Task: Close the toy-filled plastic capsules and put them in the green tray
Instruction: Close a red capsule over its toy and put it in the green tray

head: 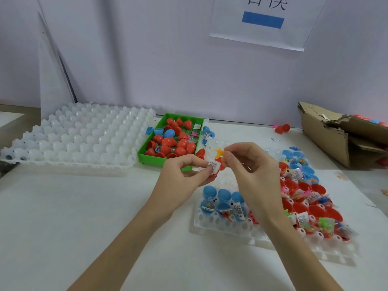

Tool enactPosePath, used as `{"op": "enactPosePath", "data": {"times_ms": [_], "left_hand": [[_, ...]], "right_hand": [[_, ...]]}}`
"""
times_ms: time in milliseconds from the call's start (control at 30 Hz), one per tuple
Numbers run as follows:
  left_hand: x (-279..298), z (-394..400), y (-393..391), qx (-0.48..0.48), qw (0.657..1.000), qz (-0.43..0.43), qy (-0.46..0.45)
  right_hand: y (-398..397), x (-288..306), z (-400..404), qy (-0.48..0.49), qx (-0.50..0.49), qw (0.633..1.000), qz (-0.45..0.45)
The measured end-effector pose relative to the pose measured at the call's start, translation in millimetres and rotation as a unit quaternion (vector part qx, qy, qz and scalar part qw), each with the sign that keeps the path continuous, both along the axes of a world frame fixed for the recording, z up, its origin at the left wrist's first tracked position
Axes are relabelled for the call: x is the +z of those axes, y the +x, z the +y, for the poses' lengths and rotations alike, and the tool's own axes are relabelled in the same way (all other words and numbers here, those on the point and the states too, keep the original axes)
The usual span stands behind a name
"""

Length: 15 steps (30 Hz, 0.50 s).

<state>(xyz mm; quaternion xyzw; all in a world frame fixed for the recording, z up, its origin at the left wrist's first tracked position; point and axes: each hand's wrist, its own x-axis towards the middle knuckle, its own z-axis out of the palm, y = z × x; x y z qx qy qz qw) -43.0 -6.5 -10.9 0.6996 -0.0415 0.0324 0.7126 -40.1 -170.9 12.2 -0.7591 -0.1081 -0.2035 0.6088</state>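
- Nearest, both forearms reach in over the white bench [84,206], bringing the hands together above it so the work sits right under the eyes.
- The left hand [184,175] cups a red capsule [214,174] from below, thumb and fingers curled round it and pinning a white label slip against it; little of the capsule shows past the fingers, so I cannot tell whether it is closed.
- The right hand [252,164] pinches a small orange toy [219,153] just above that capsule, likely to tuck it in before the halves are pressed together.
- Under and to the right of the hands lies a white holed rack [210,222] holding open blue and red capsule halves [300,186] with bagged toys in them, kept upright so they can be taken one at a time.
- Beyond the hands sits the green tray [144,153], close enough for a short drop; it already holds many red capsules and a blue one, several looking like loose halves.
- Left of it lies a big white dimpled tray [79,135].
- Far right, a torn cardboard box [327,141] rests on the bench edge, more capsules showing inside.
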Motion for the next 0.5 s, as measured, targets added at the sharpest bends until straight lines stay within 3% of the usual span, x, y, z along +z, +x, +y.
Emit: {"op": "enactPosePath", "data": {"times_ms": [333,500], "left_hand": [[-2.9,-1.8,-0.3,0.03,0.999,-0.012,0.011],[-3.7,-3.0,-0.3,0.039,0.998,-0.013,0.042]], "right_hand": [[1.1,-1.8,-2.4,-0.164,0.015,0.986,-0.013],[0.8,-2.9,0.3,-0.25,-0.026,0.964,-0.08]]}}
